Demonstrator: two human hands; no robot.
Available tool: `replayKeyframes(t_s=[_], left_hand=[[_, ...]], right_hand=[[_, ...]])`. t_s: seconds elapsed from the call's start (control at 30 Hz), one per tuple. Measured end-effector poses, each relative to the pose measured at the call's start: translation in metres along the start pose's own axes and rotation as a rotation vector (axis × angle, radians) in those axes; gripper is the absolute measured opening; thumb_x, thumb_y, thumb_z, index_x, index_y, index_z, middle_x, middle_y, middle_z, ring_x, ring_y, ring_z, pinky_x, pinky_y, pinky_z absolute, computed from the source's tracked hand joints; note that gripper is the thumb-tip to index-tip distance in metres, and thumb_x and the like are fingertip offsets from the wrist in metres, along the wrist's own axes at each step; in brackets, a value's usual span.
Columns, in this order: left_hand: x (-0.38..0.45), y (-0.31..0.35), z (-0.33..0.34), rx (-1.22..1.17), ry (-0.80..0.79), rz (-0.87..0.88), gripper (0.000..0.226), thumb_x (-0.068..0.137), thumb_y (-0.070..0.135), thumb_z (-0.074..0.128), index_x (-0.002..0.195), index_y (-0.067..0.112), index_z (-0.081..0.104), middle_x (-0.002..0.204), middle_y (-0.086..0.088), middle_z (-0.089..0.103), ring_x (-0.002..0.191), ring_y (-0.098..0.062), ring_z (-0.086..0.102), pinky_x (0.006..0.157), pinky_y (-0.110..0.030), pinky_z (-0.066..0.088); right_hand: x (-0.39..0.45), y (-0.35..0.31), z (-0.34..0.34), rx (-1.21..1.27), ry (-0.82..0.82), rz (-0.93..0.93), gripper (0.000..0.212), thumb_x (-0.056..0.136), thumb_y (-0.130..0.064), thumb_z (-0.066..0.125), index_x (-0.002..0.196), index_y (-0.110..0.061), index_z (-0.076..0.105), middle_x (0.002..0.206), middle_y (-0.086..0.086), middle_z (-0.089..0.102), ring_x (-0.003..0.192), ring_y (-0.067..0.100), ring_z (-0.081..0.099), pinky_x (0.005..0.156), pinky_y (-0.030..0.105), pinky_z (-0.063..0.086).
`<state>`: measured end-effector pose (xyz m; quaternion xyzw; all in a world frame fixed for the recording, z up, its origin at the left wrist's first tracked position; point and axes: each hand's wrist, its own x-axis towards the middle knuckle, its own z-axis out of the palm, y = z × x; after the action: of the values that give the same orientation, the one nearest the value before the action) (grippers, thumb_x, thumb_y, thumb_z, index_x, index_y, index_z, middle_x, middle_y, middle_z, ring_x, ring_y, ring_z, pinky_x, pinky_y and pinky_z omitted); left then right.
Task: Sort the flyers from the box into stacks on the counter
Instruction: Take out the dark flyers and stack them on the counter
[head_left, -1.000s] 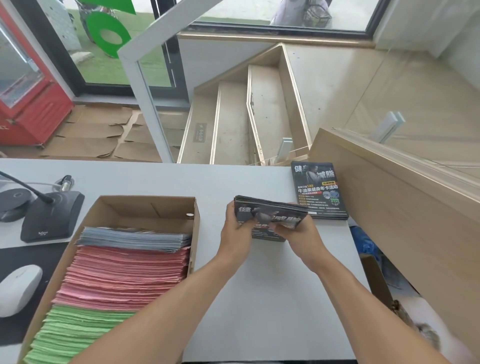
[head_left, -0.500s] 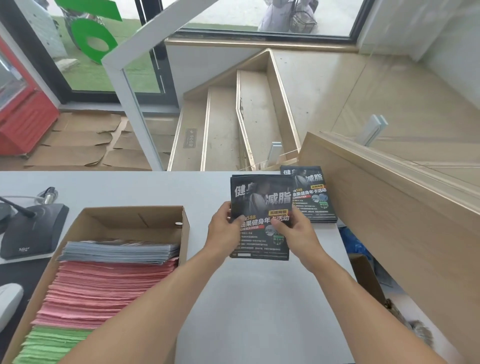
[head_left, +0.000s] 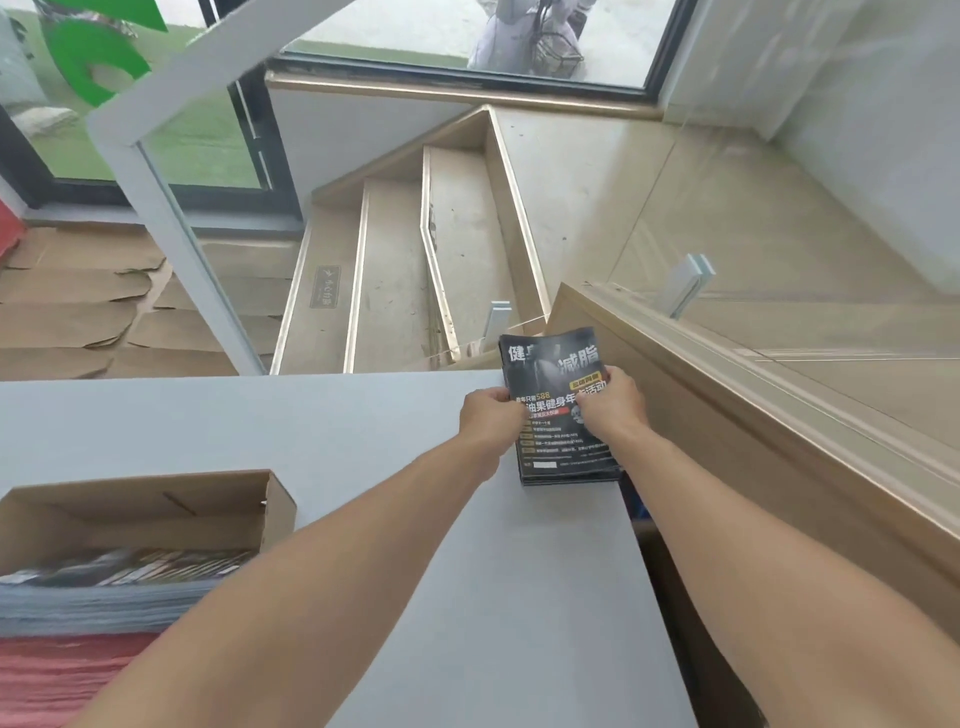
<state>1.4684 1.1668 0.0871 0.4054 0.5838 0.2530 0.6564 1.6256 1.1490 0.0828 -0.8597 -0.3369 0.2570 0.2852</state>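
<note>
We note both hands gripping the black flyers at the counter's far right corner: left hand curled on left edge, right hand on right.

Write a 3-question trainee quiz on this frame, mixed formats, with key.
1. True or false: the left hand rests inside the brown cardboard box.
2. Multiple choice: the bundle of black glossy flyers is gripped by A) the left hand only, B) the right hand only, C) both hands.
3. Fill in: the bundle sits at the ___ far corner of the grey counter, over a stack of like flyers.

Key:
1. False. It grips the flyers' left edge, away from the box.
2. C.
3. Right.
</note>
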Motion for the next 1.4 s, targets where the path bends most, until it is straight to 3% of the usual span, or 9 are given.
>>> replayKeyframes(t_s=[0.1, 0.2, 0.3, 0.4, 0.6, 0.73, 0.93, 1.07, 1.4], left_hand=[[0.012, -0.005, 0.003, 0.037, 0.0, 0.006, 0.024, 0.089, 0.002, 0.066, 0.083, 0.025, 0.066, 0.088, 0.003, 0.074, 0.087, -0.018, 0.072, 0.091, -0.041, 0.059], [0.021, -0.01, -0.001, 0.168, -0.042, 0.009, 0.032, 0.087, 0.007, 0.07, 0.117, 0.015, 0.071, 0.109, 0.007, 0.071, 0.099, -0.017, 0.066, 0.09, -0.036, 0.055], [0.024, -0.011, -0.005, 0.243, 0.004, 0.016, 0.063, 0.087, 0.013, 0.071, 0.146, 0.015, 0.05, 0.142, 0.0, 0.055, 0.123, -0.021, 0.055, 0.09, -0.027, 0.039], [0.02, -0.013, -0.001, 0.223, -0.041, -0.022, 0.078, 0.091, 0.015, 0.067, 0.158, 0.015, 0.027, 0.161, -0.003, 0.034, 0.144, -0.024, 0.038, 0.098, -0.029, 0.033], [0.024, -0.005, 0.017, -0.061, -0.164, -0.178, 0.033, 0.09, 0.002, 0.053, 0.119, 0.017, 0.05, 0.114, -0.001, 0.059, 0.097, -0.018, 0.059, 0.099, -0.045, 0.047], [0.026, 0.0, 0.02, -0.086, -0.239, -0.151, 0.047, 0.085, -0.004, 0.05, 0.124, 0.022, 0.054, 0.118, -0.005, 0.067, 0.101, -0.023, 0.066, 0.092, -0.044, 0.053], [0.015, 0.003, 0.015, -0.137, -0.206, -0.158, 0.051, 0.092, -0.01, 0.045, 0.123, 0.029, 0.052, 0.124, 0.005, 0.058, 0.111, -0.022, 0.06, 0.099, -0.044, 0.048], [0.012, -0.009, -0.002, -0.08, -0.131, -0.108, 0.082, 0.092, 0.0, 0.052, 0.161, 0.023, 0.017, 0.167, 0.005, 0.018, 0.149, -0.024, 0.027, 0.118, -0.047, 0.032], [-0.066, -0.002, -0.155, -0.026, 0.391, 0.326, 0.046, 0.096, 0.007, 0.053, 0.138, 0.025, 0.055, 0.138, 0.013, 0.056, 0.129, -0.009, 0.052, 0.096, -0.024, 0.039]], right_hand=[[0.013, 0.002, 0.005, -0.098, 0.011, -0.037, 0.004, 0.09, -0.008, 0.066, 0.093, -0.011, 0.064, 0.099, 0.01, 0.07, 0.086, 0.026, 0.068, 0.067, 0.034, 0.055], [0.018, 0.008, 0.016, -0.22, -0.011, 0.01, 0.03, 0.09, -0.013, 0.066, 0.119, -0.009, 0.06, 0.126, 0.014, 0.06, 0.109, 0.031, 0.061, 0.09, 0.042, 0.053], [0.014, 0.014, 0.021, -0.456, -0.064, 0.095, 0.075, 0.091, -0.023, 0.066, 0.155, -0.01, 0.029, 0.154, 0.012, 0.039, 0.141, 0.033, 0.036, 0.11, 0.048, 0.037], [0.021, 0.018, 0.023, -0.344, -0.11, 0.147, 0.073, 0.09, -0.022, 0.059, 0.154, -0.008, 0.027, 0.152, 0.014, 0.042, 0.138, 0.036, 0.042, 0.11, 0.047, 0.041], [0.027, 0.018, 0.018, -0.256, -0.194, 0.178, 0.03, 0.087, -0.017, 0.055, 0.115, -0.009, 0.058, 0.114, 0.011, 0.068, 0.097, 0.031, 0.065, 0.072, 0.033, 0.05], [0.033, 0.017, 0.017, -0.283, -0.245, 0.139, 0.022, 0.088, -0.017, 0.053, 0.105, -0.01, 0.065, 0.105, 0.007, 0.07, 0.09, 0.028, 0.067, 0.063, 0.03, 0.045], [0.026, 0.011, 0.014, -0.317, -0.218, 0.168, 0.074, 0.092, -0.02, 0.053, 0.158, -0.011, 0.021, 0.148, 0.014, 0.048, 0.127, 0.035, 0.055, 0.1, 0.046, 0.049], [-0.001, -0.015, 0.015, -0.432, -0.153, -0.065, 0.069, 0.098, -0.022, 0.05, 0.16, -0.015, 0.018, 0.161, 0.009, 0.031, 0.143, 0.032, 0.038, 0.108, 0.048, 0.039], [-0.114, -0.104, 0.1, -0.009, -0.308, -0.629, 0.047, 0.092, -0.004, 0.042, 0.123, -0.03, 0.065, 0.12, -0.011, 0.066, 0.109, 0.012, 0.061, 0.096, 0.038, 0.051]])
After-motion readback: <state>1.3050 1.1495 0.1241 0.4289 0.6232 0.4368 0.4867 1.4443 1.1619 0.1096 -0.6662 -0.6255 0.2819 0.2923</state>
